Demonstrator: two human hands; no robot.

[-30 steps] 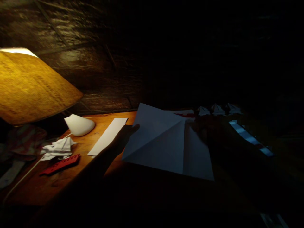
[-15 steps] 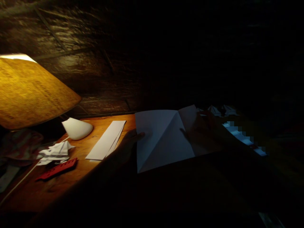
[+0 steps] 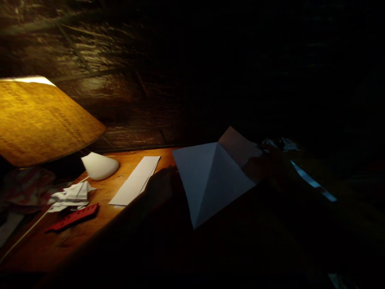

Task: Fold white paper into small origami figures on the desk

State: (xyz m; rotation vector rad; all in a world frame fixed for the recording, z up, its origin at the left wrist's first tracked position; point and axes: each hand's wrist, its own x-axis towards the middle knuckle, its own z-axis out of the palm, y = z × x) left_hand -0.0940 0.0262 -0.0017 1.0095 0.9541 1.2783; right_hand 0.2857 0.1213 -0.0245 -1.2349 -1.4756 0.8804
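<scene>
A white sheet of paper (image 3: pixel 197 180) with a diagonal crease and a strip standing up at its right side is held tilted over the dark part of the table. My right hand (image 3: pixel 264 162), mostly lost in shadow, grips the sheet by its right side. Along the left edge of the paper is my left hand (image 3: pixel 161 186), a dark shape closed at that edge, its fingertips hard to make out.
A lamp with a yellow shade (image 3: pixel 45 120) and white base (image 3: pixel 100 165) lights the left of the wooden table. Folded white paper strips (image 3: pixel 135 180), crumpled paper (image 3: pixel 72 196) and a red ruler-like piece (image 3: pixel 73 218) lie there. Small folded papers (image 3: pixel 289 144) sit at the back right.
The sheet has turned, its near corner swinging right, and its right strip stands up more. My left thumb no longer shows on the paper's face. My right hand has shifted right to the strip's edge.
</scene>
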